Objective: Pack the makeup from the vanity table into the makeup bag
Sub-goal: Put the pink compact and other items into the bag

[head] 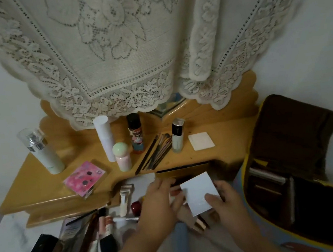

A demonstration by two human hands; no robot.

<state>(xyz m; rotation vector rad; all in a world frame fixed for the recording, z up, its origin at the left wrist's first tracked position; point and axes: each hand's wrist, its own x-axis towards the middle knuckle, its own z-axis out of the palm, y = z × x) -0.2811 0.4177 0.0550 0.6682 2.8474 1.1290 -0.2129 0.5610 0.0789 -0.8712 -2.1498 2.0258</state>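
You're pinching the white square compact (199,194) in your right hand (224,197), grip clamped on its lower edge. Your left hand (159,200) is resting flat-fingered on its left side, and the open makeup bag (290,174) is sitting just to the right, nearer your right hand.

Dim, flat indoor light, soft shadows, wide-angle bending at the edges, slight motion blur low in the frame.

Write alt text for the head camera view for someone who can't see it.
Both hands hold a white square compact, the right hand gripping its lower edge and the left hand at its left side, beside an open dark makeup bag. Behind, bottles and brushes stand on a wooden vanity table under a lace cloth.
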